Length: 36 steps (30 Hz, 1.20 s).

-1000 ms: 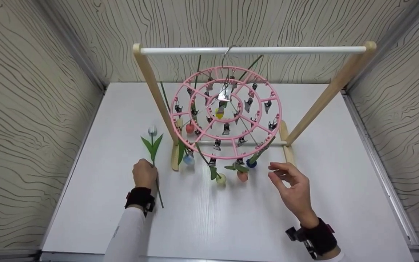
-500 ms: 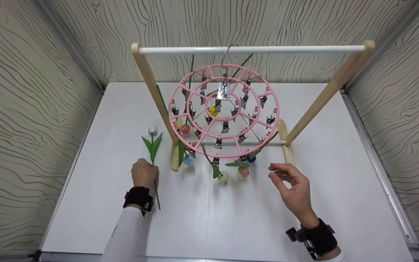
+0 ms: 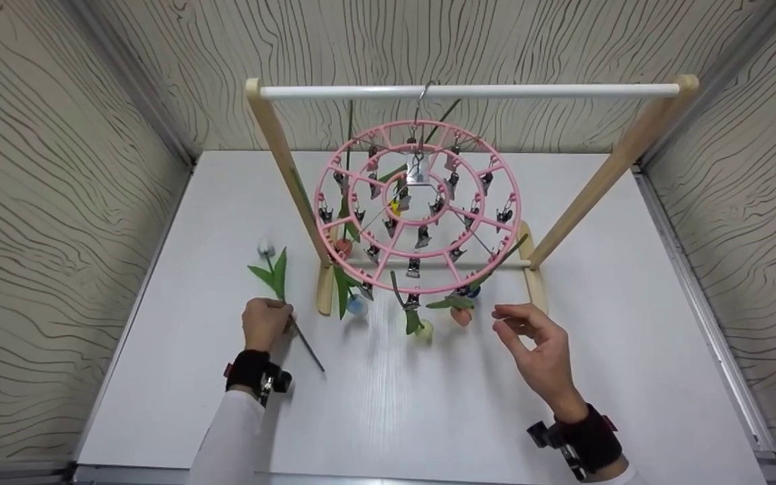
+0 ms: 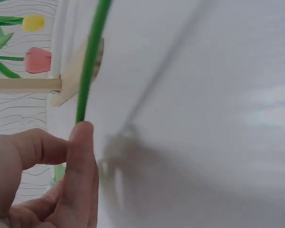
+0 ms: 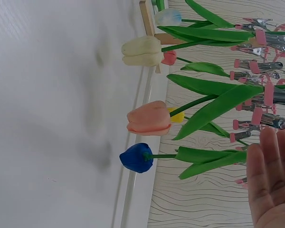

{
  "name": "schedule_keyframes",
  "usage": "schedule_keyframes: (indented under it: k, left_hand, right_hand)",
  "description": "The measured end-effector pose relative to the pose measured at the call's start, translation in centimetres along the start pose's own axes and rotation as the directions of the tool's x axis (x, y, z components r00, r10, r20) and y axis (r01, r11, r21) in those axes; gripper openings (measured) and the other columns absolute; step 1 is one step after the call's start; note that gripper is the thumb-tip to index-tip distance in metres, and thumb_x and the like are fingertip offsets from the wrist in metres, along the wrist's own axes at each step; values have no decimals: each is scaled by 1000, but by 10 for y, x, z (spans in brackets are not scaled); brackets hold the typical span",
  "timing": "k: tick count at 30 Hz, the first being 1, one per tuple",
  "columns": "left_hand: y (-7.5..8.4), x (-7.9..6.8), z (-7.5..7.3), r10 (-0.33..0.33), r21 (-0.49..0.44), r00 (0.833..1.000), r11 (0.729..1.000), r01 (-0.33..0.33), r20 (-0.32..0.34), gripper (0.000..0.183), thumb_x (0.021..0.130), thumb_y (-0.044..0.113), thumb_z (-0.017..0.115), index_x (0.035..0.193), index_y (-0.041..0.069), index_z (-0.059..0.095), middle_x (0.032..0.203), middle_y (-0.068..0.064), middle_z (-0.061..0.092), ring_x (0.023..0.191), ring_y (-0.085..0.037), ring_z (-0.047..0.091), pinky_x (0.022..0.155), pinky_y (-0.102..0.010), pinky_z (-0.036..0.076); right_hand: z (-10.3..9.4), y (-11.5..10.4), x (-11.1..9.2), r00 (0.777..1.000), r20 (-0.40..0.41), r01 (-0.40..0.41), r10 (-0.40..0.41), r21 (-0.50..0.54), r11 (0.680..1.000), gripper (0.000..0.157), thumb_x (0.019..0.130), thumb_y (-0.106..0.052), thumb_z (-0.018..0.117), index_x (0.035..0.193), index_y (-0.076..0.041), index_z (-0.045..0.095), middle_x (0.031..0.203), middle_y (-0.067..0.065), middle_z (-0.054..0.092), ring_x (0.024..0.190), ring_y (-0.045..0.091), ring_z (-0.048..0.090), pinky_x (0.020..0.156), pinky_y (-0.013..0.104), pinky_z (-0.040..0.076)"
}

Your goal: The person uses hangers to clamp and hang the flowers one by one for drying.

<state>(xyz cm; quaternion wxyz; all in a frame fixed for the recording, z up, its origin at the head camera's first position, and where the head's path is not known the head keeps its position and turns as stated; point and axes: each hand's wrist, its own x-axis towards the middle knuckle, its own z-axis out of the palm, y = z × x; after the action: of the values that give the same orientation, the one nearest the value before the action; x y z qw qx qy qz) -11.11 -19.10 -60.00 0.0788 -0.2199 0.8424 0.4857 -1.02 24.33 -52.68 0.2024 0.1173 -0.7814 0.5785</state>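
Observation:
My left hand (image 3: 265, 323) pinches the green stem of a white artificial tulip (image 3: 265, 248) between thumb and fingers. Its bloom points toward the back and the stem's end slants toward the front right. In the left wrist view the stem (image 4: 90, 66) rises from the fingertips above its shadow. Front right of the pink clip ring (image 3: 438, 291), my right hand (image 3: 537, 350) hovers with relaxed, slightly bent fingers and holds nothing. Tulips hang bloom-down from the ring's clips: cream (image 5: 142, 51), peach (image 5: 149, 118), dark blue (image 5: 136, 157), pale blue (image 3: 357, 304), red (image 4: 38, 60) and yellow (image 4: 33, 23).
A wooden stand with a white top bar (image 3: 529, 90) carries the ring on a metal hook (image 3: 422, 94). Its wooden feet (image 3: 325, 291) rest on the white table (image 3: 374, 417). Patterned panels (image 3: 38, 222) enclose the back and sides.
My left hand has turned the white tulip: its bloom swung left and its stem end swung right. The hanging ring has rotated slightly with its tulips. My right hand has hardly moved.

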Motion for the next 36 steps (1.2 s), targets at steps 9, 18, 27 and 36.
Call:
schedule_keyframes:
  k: [9, 18, 27, 36]
  left_hand:
    - [15, -26, 10, 31, -318, 998, 947, -45, -49, 29, 97, 1, 65, 120, -17, 70, 87, -15, 79, 58, -4, 68, 56, -17, 61]
    - [41, -72, 20, 43, -493, 987, 862, -114, -152, 22, 101, -2, 65, 121, -11, 68, 94, -10, 71, 71, -6, 73, 65, -21, 67]
    - [70, -115, 26, 145, -535, 951, 799, -275, -272, 14, 101, -4, 67, 115, -9, 66, 95, -11, 69, 76, -6, 73, 68, -23, 68]
    - [96, -150, 34, 286, -550, 906, 723, -419, -314, 13, 100, -10, 66, 112, -12, 61, 96, -17, 66, 79, -6, 72, 71, -27, 69]
  right_hand:
    - [4, -2, -3, 1000, 12, -10, 11, -15, 1000, 27, 91, 17, 73, 113, 2, 78, 101, 10, 79, 94, 0, 75, 80, 13, 61]
    - [10, -6, -6, 998, 59, 32, -35, 46, 998, 29, 89, 20, 73, 112, 3, 77, 105, -6, 79, 93, 3, 76, 80, 13, 61]
    - [21, -21, -9, 992, 124, 29, -35, 47, 998, 31, 87, 18, 76, 111, -2, 78, 102, 0, 79, 94, 3, 74, 76, 15, 62]
    - [33, -41, -7, 971, 231, 48, -60, 58, 997, 32, 87, 13, 81, 112, -8, 79, 100, 4, 79, 91, 4, 77, 77, 16, 64]
